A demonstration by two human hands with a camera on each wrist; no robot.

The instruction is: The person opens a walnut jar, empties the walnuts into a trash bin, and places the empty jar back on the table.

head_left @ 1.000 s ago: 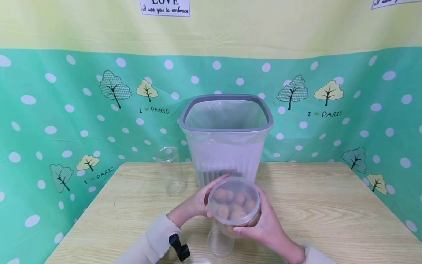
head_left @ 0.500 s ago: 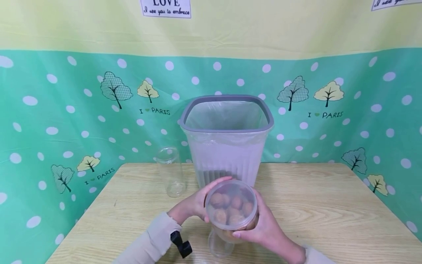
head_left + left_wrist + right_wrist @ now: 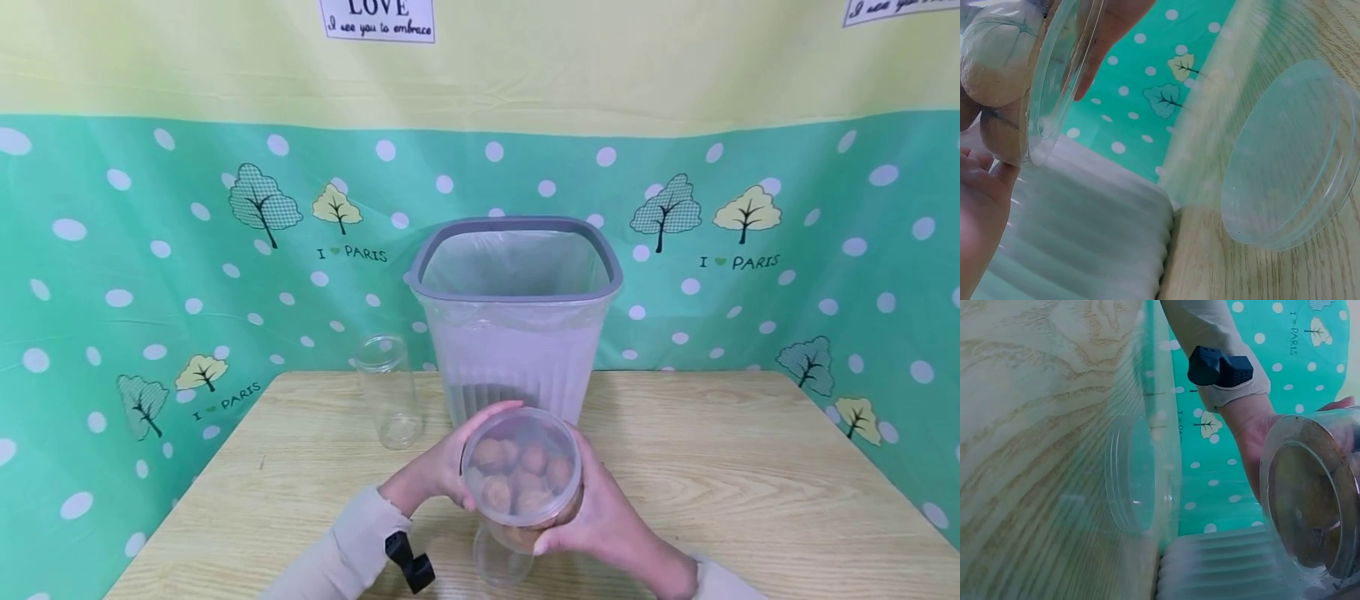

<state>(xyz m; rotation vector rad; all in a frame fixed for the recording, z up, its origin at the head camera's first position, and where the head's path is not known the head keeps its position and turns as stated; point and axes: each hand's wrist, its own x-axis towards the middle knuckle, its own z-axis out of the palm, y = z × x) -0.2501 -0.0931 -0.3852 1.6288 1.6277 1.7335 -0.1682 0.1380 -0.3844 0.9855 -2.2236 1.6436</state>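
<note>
Both hands hold a round see-through plastic jar (image 3: 522, 467) of brown, walnut-like nuts above the table, its frosted round top tilted toward the head camera. My left hand (image 3: 447, 468) grips the left side, and my right hand (image 3: 603, 510) grips the right side with its thumb on the near face. In the left wrist view, large nuts show through the wall of the jar (image 3: 1035, 119). Below it, apart from both hands, a clear round lid (image 3: 501, 562) lies on the table; its shallow threaded rim shows beside the lid's disc (image 3: 1127, 475) in the right wrist view.
A pale waste bin (image 3: 517, 350) with a grey rim and a plastic liner stands just behind the hands. Left of it is a tall see-through jar (image 3: 387, 396). The wooden table (image 3: 720, 467) meets a green patterned cloth (image 3: 150, 275) at the back and sides.
The jar of nuts has shifted slightly left and toward the person, both hands moving with it. The lid, bin and tall jar have stayed in place.
</note>
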